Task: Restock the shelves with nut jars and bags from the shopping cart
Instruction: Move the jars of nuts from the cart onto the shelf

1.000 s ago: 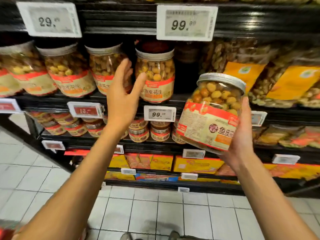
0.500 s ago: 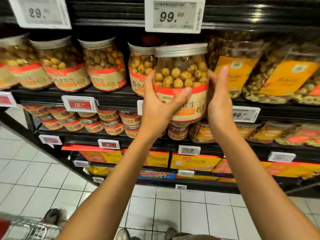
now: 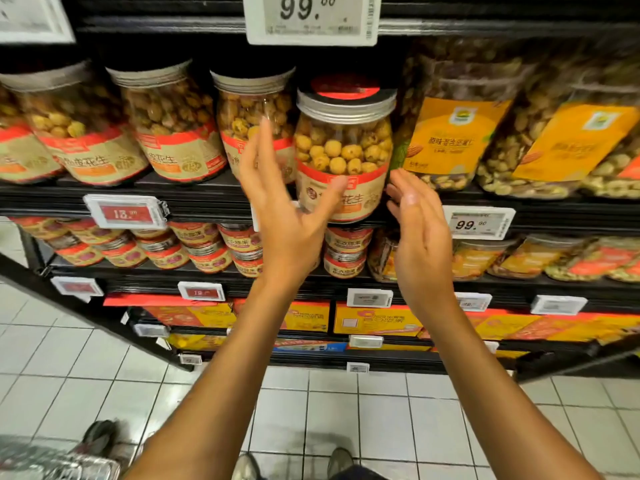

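A clear nut jar (image 3: 343, 150) with a silver lid and a red and beige label stands upright at the front edge of the black shelf (image 3: 194, 202), at the right end of a row of like jars (image 3: 166, 126). My left hand (image 3: 287, 209) is just left of it with fingers spread and straight; its thumb lies in front of the jar's lower label. My right hand (image 3: 419, 230) is just right of the jar, fingers straight, holding nothing. Another jar's red-topped lid shows behind it.
Nut bags with orange labels (image 3: 450, 140) stand right beside the jar. Small cans (image 3: 207, 251) and more packs fill the shelf below. A 99.00 price tag (image 3: 479, 223) hangs by my right hand. The shopping cart's wire edge (image 3: 52, 462) shows at the bottom left, on the tiled floor.
The jar went from my right hand alone, to both hands, onto the shelf. Both hands have let go of it and opened beside it.
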